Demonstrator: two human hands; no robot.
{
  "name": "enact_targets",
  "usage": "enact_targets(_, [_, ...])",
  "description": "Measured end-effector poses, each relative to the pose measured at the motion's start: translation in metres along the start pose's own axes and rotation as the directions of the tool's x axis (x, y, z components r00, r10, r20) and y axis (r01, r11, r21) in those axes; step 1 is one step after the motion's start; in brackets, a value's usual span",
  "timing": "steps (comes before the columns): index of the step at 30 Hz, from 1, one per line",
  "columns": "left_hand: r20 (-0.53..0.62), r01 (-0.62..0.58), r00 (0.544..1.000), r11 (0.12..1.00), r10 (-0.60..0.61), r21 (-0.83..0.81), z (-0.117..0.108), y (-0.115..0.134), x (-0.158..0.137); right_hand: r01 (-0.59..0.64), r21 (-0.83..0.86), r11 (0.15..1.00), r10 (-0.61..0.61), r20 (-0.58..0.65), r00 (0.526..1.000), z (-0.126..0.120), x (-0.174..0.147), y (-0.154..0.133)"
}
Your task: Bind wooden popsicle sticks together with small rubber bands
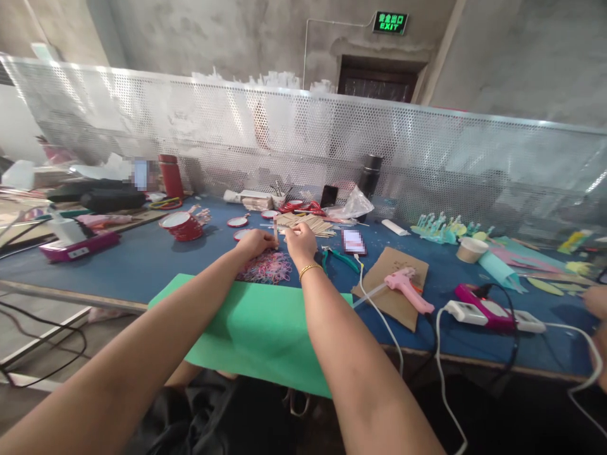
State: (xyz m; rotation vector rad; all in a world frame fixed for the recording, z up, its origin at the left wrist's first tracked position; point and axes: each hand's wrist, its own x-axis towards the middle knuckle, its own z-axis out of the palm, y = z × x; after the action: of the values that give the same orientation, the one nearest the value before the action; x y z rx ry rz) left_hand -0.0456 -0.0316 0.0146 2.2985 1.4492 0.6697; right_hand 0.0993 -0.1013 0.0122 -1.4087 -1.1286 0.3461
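My left hand (258, 243) is closed in a pinch on a short flat wooden stick (275, 229), which stands nearly upright between the fingertips. Just to its right, my right hand (302, 241) has its fingers pressed together; whatever they hold is too small to make out. Behind both hands lies a pile of pale wooden sticks (315, 223). Below them on the blue table (213, 265) is a tangle of pink and purple threads (266, 268). A green sheet (256, 335) hangs over the table's near edge under my forearms.
Round red-rimmed pieces (238, 222) lie left of the sticks, with a stack of them (181, 226) farther left. To the right are teal-handled pliers (342, 259), a phone (353, 241), a pink glue gun (408, 289) on cardboard, and a power strip (488, 308) with cables. Another person's hand (595, 300) shows at right.
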Motion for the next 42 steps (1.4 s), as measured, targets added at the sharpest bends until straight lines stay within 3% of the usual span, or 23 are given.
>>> enact_targets(12, [0.009, 0.020, 1.000, 0.999, -0.020, 0.031, -0.0008, 0.0013, -0.0009, -0.044, -0.069, 0.997, 0.041, -0.041, 0.998, -0.0009, -0.0020, -0.0029])
enact_targets(19, [-0.001, -0.031, 1.000, 0.999, 0.031, 0.017, 0.0023, -0.0020, -0.0031, -0.066, -0.078, 0.995, 0.062, -0.053, 0.997, -0.0026, -0.0039, -0.0024])
enact_targets(30, [-0.001, 0.021, 1.000, 1.000, -0.021, 0.008, 0.0002, 0.0029, -0.0023, -0.094, -0.023, 0.995, 0.093, -0.057, 0.994, -0.0072, -0.0029, -0.0073])
enact_targets(38, [0.005, 0.027, 1.000, 0.999, -0.027, 0.036, -0.0006, 0.0036, -0.0029, -0.141, 0.070, 0.988, 0.141, -0.008, 0.990, -0.0045, 0.0000, -0.0031])
enact_targets(42, [0.004, 0.020, 1.000, 1.000, -0.020, 0.018, 0.0007, 0.0014, -0.0013, -0.095, 0.053, 0.994, 0.092, 0.044, 0.995, -0.0014, 0.0001, -0.0019])
